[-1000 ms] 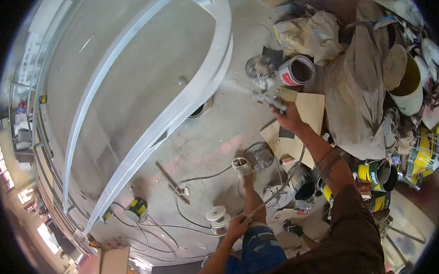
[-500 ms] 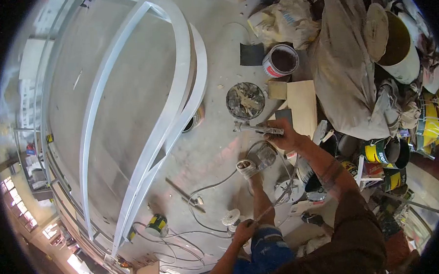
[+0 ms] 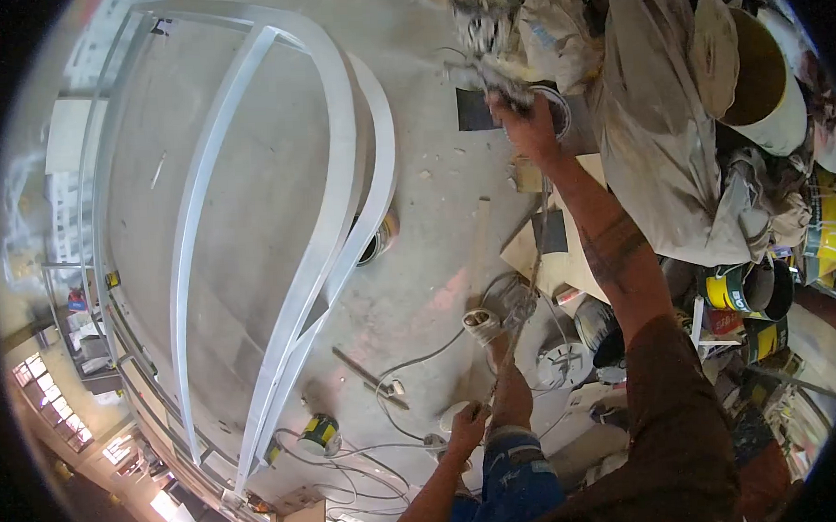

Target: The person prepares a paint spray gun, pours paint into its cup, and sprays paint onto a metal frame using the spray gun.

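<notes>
My right hand [image 3: 529, 130] is wrapped round the handle of a spray gun [image 3: 492, 79], held out at the far side, nozzle pointing left. Its round, paint-crusted cup [image 3: 484, 20] is blurred. A pale haze shows left of the nozzle. From the gun a hose [image 3: 540, 237] runs back towards me. Low in the view, my left hand [image 3: 467, 429] is closed on that hose beside my knee. Left of the gun stands a large white curved frame [image 3: 336, 199], with neither hand touching it. Behind my right hand, an open paint bucket [image 3: 561, 115] is partly hidden.
Cardboard [image 3: 576, 254] lies on the floor below my right forearm. Draped cloth [image 3: 659, 129] and an open drum [image 3: 760, 73] crowd the right side. Looping cables [image 3: 395, 374], a wooden strip [image 3: 372, 380] and a yellow-black can [image 3: 321, 433] lie around my feet.
My right hand has carried the spray gun away from me, up the view, and the hose now stretches out behind it. My left hand stays low, still on the hose.
</notes>
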